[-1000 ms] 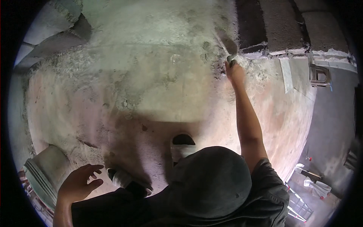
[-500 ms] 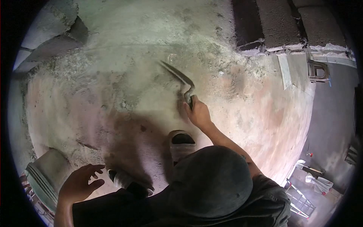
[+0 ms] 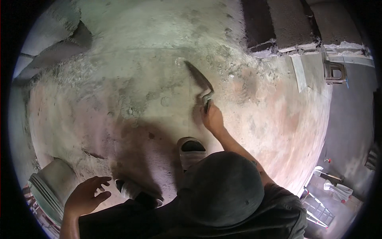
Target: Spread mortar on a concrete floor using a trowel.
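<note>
My right hand [image 3: 214, 118] is closed around the dark handle of a pointed trowel [image 3: 200, 79]. The trowel's blade points away from me and slightly left, over the dusty, rough floor [image 3: 159, 85]; whether it touches the surface is hard to tell. My left hand [image 3: 88, 195] hangs with nothing in it, the fingers loosely bent and apart. Nearest to that hand is a grey-green bucket [image 3: 55, 175] at the lower left. Between my hands my two shoes [image 3: 192, 155] stand on the floor.
Grey blocks [image 3: 292, 26] with broken edges run along the far right, and more blocks [image 3: 51, 28] lie at the far left. A brown plastic stool [image 3: 336, 73] is at the right. Lower right are a metal ladder [image 3: 316, 211] and a white bag [image 3: 338, 191].
My right hand has moved a little to the right with the trowel, and the blade now points more directly away from me. My left hand has shifted only slightly.
</note>
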Action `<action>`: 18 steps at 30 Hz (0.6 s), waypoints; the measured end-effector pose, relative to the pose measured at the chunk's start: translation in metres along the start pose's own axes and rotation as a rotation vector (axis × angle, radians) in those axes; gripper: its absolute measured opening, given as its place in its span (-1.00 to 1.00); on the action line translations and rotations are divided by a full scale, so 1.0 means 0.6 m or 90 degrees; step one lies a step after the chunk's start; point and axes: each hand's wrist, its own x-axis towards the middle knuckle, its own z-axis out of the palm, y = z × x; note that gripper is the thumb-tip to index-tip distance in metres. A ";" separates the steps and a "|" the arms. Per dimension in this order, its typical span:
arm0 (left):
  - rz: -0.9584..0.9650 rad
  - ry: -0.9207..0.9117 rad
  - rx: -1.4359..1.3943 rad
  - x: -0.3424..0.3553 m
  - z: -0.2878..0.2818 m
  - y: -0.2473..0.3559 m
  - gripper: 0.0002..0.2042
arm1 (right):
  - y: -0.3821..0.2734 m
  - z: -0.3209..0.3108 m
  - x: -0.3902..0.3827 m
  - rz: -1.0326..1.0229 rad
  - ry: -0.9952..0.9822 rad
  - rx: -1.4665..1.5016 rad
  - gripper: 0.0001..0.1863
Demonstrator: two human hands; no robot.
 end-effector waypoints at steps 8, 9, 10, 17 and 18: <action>0.016 -0.007 0.001 0.018 -0.004 0.009 -0.52 | 0.062 -0.061 0.168 0.063 0.130 0.316 -0.55; 0.003 -0.002 -0.004 0.014 -0.001 0.003 -0.52 | 0.037 -0.077 0.185 0.121 0.058 0.422 -0.54; 0.001 0.003 -0.006 0.012 0.000 0.002 -0.53 | 0.031 -0.091 0.199 0.185 0.032 0.474 -0.51; 0.007 0.008 -0.007 0.004 0.004 -0.002 -0.53 | 0.061 -0.113 0.230 0.207 0.004 0.628 -0.51; 0.005 0.008 -0.008 0.006 0.002 -0.004 -0.53 | 0.054 -0.114 0.228 0.203 -0.025 0.616 -0.53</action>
